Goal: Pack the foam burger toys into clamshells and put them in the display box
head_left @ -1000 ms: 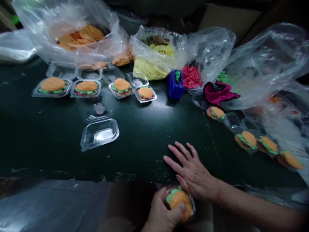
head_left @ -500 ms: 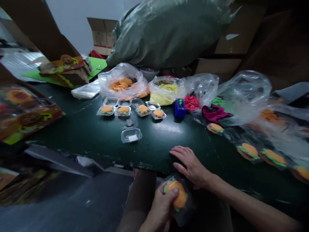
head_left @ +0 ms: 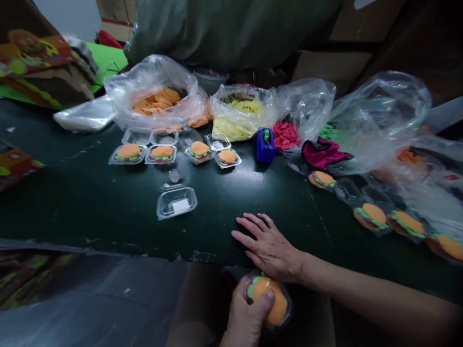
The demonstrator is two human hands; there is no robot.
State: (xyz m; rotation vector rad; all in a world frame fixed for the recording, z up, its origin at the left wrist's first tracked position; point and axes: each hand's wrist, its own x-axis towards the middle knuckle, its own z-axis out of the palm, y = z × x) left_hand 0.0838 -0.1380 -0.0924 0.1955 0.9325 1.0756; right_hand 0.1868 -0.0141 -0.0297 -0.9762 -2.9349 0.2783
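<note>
My left hand (head_left: 246, 315) is closed around a toy burger in a clear plastic case (head_left: 268, 301), held just below the near edge of the dark green table (head_left: 90, 202). My right hand (head_left: 269, 246) lies flat and open on the table edge right above it, fingers spread and pointing left. An open empty clear case (head_left: 176, 202) sits on the table to the left of my right hand. Several packed burger cases (head_left: 197, 152) stand in a row farther back.
Clear bags of orange discs (head_left: 157, 99), yellow pieces (head_left: 240, 118), red pieces (head_left: 285, 135) and green pieces line the back. A blue tape dispenser (head_left: 265, 143) stands mid-table. Bagged burgers (head_left: 372, 215) lie at the right. Printed cardboard boxes (head_left: 36, 62) sit at the left.
The view has swung up to the room and come back down toward the table. My left hand still grips the cased burger; my right hand has spread flatter on the table edge.
</note>
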